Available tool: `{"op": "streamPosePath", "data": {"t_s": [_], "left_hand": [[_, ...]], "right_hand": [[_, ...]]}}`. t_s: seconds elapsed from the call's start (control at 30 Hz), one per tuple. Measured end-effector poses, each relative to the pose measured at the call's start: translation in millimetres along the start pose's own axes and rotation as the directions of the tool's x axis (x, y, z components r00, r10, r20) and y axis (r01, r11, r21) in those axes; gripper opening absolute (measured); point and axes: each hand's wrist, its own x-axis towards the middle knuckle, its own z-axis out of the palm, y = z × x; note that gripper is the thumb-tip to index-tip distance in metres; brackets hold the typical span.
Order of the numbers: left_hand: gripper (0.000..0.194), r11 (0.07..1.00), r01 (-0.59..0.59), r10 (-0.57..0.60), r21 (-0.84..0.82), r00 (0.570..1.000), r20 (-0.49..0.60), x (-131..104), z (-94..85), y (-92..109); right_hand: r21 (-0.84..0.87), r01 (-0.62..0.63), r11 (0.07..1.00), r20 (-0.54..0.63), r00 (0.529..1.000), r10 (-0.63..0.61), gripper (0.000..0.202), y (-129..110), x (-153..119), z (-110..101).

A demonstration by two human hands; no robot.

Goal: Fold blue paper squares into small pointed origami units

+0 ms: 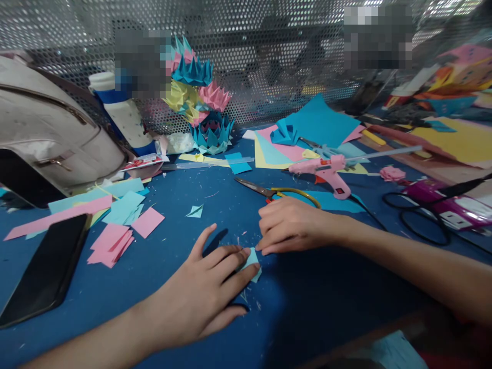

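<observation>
A small light blue paper piece (253,265) lies on the blue table (184,195). The fingers of my left hand (209,282) are spread and rest on it, with the thumb stretched away. Close to the paper's upper edge is my right hand (294,225), its fingers curled together; whether they pinch anything is hidden. Right behind that hand are scissors with yellow handles (292,193). A small folded light blue piece (195,210) sits beyond my left hand.
Pink squares (111,245) and a black phone (48,264) lie at left, near a bag (49,123) and a bottle (125,115). Folded paper flowers (212,130) stand behind. At right are a pink glue gun (326,171), its cable and a purple power strip (448,205).
</observation>
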Motion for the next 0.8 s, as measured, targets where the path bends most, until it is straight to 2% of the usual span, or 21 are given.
{"op": "streamPosePath", "data": {"t_s": [0.8], "left_hand": [[0.049,1.0,-0.001,0.001,-0.015,1.0,-0.003,-0.5,0.1,0.0]], "right_hand": [[0.002,-0.011,1.0,-0.006,1.0,0.011,0.035,-0.8,0.1,0.7]]}}
